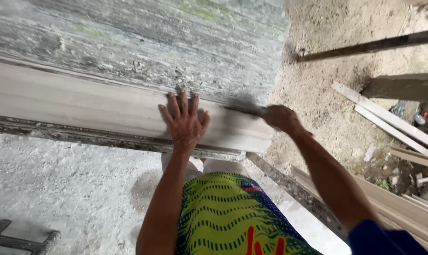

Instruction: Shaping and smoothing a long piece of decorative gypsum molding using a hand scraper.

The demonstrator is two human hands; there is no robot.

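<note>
A long grey moulded strip point(81, 106), wet-looking and smooth, runs along a weathered wall from the left to about mid-frame. My left hand point(183, 118) lies flat on it near its right end, fingers spread. My right hand point(282, 117) is closed around the handle of a dark brush point(244, 106), whose blurred bristles touch the upper edge of the strip just right of my left hand.
A dark metal rail point(105, 137) runs under the strip. The sandy ground at right holds wooden boards point(389, 118), a dark bar point(370, 46) and stacked planks point(403, 208). A metal tool point(20, 241) lies at the bottom left on the concrete floor.
</note>
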